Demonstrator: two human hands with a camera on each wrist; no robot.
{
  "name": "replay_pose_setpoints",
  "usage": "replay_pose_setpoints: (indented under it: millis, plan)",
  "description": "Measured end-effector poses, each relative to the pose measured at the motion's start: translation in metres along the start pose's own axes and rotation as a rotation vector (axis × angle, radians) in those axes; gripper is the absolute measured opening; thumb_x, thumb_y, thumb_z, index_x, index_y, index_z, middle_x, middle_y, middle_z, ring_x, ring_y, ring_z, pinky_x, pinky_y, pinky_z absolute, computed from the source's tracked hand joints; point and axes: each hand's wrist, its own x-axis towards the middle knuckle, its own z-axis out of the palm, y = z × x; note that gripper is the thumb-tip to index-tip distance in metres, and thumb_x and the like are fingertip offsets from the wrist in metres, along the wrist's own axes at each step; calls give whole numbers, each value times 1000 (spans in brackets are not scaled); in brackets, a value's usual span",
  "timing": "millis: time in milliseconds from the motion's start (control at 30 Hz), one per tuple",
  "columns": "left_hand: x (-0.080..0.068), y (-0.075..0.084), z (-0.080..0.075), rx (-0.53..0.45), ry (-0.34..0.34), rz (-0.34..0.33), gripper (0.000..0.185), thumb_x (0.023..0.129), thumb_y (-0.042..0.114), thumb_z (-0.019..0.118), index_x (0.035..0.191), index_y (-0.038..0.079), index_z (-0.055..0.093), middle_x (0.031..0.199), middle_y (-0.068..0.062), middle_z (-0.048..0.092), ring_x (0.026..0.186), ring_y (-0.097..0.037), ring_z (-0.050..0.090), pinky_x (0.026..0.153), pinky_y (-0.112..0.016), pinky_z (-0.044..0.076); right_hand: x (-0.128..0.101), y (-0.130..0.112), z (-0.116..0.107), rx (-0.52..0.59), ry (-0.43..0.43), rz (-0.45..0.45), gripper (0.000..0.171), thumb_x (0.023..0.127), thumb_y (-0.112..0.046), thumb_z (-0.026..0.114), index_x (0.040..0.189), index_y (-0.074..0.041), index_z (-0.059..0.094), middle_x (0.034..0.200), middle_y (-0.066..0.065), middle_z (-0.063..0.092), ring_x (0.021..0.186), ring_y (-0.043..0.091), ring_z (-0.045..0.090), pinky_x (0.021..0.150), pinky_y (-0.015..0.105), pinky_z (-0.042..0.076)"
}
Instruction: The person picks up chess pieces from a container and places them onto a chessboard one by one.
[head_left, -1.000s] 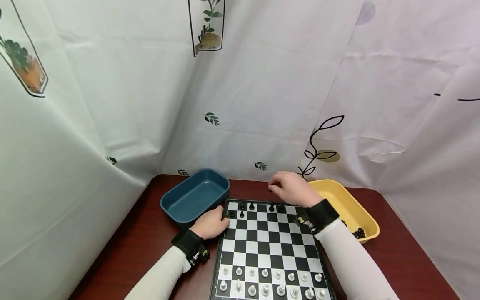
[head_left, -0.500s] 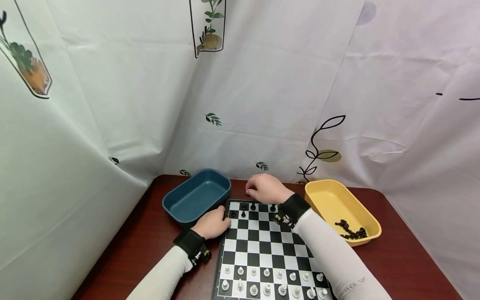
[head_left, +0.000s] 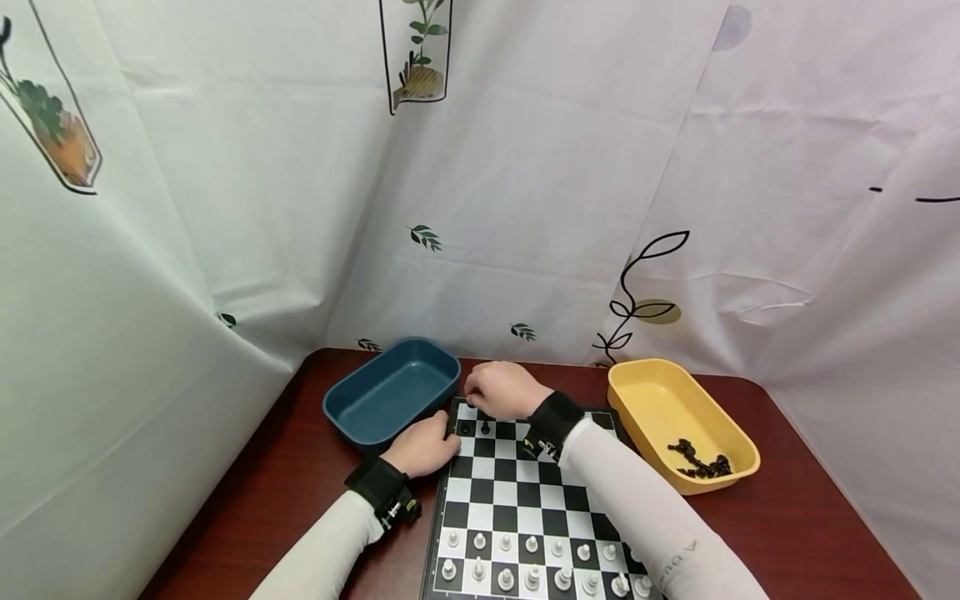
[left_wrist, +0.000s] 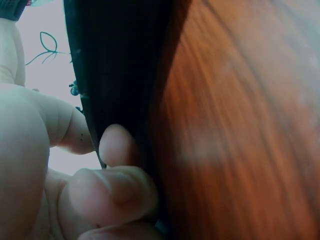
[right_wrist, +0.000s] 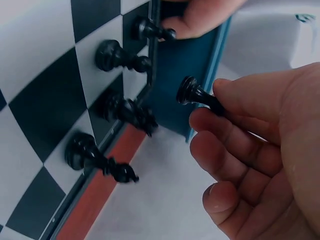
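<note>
A black-and-white chessboard (head_left: 525,500) lies on the red-brown table. My right hand (head_left: 480,392) hovers over the board's far left corner and pinches a small black chess piece (right_wrist: 195,94) between thumb and forefinger, base outward. Below it a few black pieces (right_wrist: 120,57) stand on the far-left squares. My left hand (head_left: 448,433) grips the board's left edge (left_wrist: 120,75) with curled fingers, and one fingertip (right_wrist: 200,20) lies beside a black pawn (right_wrist: 150,30). White pieces (head_left: 525,567) fill the two nearest rows.
A blue tray (head_left: 390,392) with nothing visible inside stands just left of the board's far corner. A yellow tray (head_left: 660,400) at the right holds several black pieces (head_left: 701,462). White printed sheeting closes off the table's back and sides.
My right hand has travelled left along the board's far edge, from beside the yellow tray to the far left corner, and come down closer to the board. The left hand has stayed put.
</note>
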Motion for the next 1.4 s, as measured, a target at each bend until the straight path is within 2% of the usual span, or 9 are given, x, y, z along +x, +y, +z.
replay_pose_setpoints:
  millis: [300,467,633,1167,1400]
  plan:
    - [0,0,0,-1,5,9,31,104,25,59,121,-1,65,91,-6,63,76,-20,61,77,-44,53,9,-3,13,-16,-28,-66,13,107,-12,74,115,-10,84,109,5,76,101,20,73,92,36,59]
    - [-1,1,0,-2,10,12,31,103,24,59,121,-1,65,91,-6,63,77,-20,61,77,-44,53,11,-4,19,-62,-35,-49,11,107,-14,75,113,-13,85,108,3,77,100,18,74,91,35,60]
    - [-2,1,-1,-10,5,17,34,104,24,59,124,-2,65,92,-7,64,77,-21,62,77,-45,53,13,-5,24,-101,-24,-35,8,106,-13,76,105,-15,84,101,1,76,94,18,72,86,34,59]
    - [0,-2,0,4,15,11,35,104,26,59,126,-1,65,96,-8,67,79,-20,63,78,-44,54,14,-7,26,-94,-46,-6,9,107,-13,75,108,-13,83,104,3,75,97,19,72,88,34,59]
    - [-2,0,-1,1,10,3,39,104,25,60,130,-4,64,103,-11,69,82,-21,65,81,-46,55,14,-7,28,-96,-42,9,9,107,-13,75,103,-13,82,98,3,75,92,19,72,86,35,59]
